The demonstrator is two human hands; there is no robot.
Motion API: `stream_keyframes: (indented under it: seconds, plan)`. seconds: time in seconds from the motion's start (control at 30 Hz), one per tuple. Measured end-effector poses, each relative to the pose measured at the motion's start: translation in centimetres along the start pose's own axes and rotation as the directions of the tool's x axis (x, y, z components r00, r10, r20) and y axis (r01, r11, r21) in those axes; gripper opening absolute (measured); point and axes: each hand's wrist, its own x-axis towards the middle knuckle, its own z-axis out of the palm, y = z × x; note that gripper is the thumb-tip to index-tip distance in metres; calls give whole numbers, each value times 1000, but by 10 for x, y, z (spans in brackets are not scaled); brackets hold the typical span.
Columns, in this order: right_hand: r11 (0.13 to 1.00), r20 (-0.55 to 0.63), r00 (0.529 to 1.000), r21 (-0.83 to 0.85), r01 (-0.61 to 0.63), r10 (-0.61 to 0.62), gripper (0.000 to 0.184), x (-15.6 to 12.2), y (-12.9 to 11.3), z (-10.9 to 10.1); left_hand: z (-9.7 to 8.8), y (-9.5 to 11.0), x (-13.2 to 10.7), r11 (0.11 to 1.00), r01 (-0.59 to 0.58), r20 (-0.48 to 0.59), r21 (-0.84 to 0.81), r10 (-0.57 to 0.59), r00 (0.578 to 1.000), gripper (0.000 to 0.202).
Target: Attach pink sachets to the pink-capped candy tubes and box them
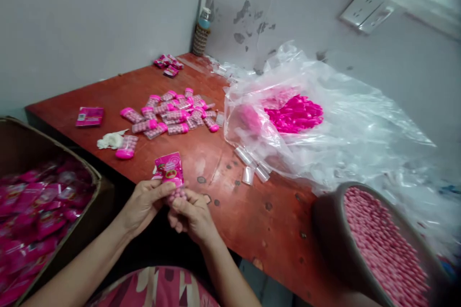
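Observation:
Just over the table's near edge, my left hand (144, 201) is closed on a pink printed card (169, 167), its thumb pressing the lower part. My right hand (194, 213) pinches a small clear tube of pink beads (177, 194) against the card's bottom end; the fingers hide much of the tube. Beyond my left hand, a filled tube with a pink cap (127, 147) lies beside a crumpled white piece (111, 140). Several more filled, pink-capped tubes (173, 114) lie in a loose pile farther back.
At left, a cardboard box (95, 177) holds pink packets. A flat pink card stack (90, 116) and more cards (168, 63) lie on the red table (216, 158). At right are a plastic bag (345, 120) of pink caps, clear tubes (248, 175) and a bead-filled tub (326, 216).

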Motion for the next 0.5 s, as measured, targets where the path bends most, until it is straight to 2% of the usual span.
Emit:
stream_keyframes:
  seconds: [0.1,0.2,0.27,0.33,0.4,0.43,0.5]
  plan:
    - [986,-67,995,-158,58,-69,25,-3,-2,0,-3,-2,0,991,-6,121,133,-11,993,20]
    - [937,-162,971,-330,113,-174,22,-3,-3,0,-2,-8,-1,970,-118,14,213,118,993,16]
    - [971,-125,987,-230,71,-102,23,-3,-1,-2,1,-14,-3,961,-154,-27,232,165,986,18]
    - [999,-52,999,-37,1,-3,27,-2,2,-4,6,-19,-6,956,-172,-38,236,186,982,21]
    - [998,-36,999,53,-30,32,29,-2,3,-5,9,-22,-9,956,-185,-28,228,196,980,23]
    - [999,-55,998,29,-21,22,29,-3,3,-4,10,-22,-11,960,-184,-16,213,192,981,24]
    - [992,-100,995,-122,18,-30,26,-4,2,-3,10,-21,-12,974,-173,-1,149,175,984,26]
